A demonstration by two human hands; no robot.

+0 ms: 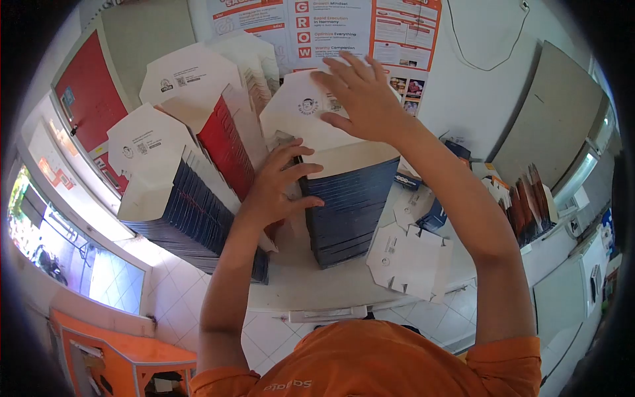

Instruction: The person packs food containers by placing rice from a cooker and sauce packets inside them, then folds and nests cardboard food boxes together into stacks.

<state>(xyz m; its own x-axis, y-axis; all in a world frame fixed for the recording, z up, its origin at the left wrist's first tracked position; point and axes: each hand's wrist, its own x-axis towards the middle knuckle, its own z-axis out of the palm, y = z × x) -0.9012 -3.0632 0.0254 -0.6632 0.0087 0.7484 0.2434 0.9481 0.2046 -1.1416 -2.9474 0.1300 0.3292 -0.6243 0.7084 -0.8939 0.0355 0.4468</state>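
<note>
A tall stack of nested dark blue cartons stands on the white table, its white inner flap rising at the back with a round printed logo. My left hand is at the stack's left edge, fingers apart and curved, with nothing seen in it. Over the upper right part of the flap is my right hand, its fingers spread and hiding some of the print. Whether its palm touches the flap I cannot tell.
More stacked cartons stand at the left, one dark blue and one red. Flat white cartons lie on the table at the right, near small blue boxes and brown-red folded cartons. Posters hang behind.
</note>
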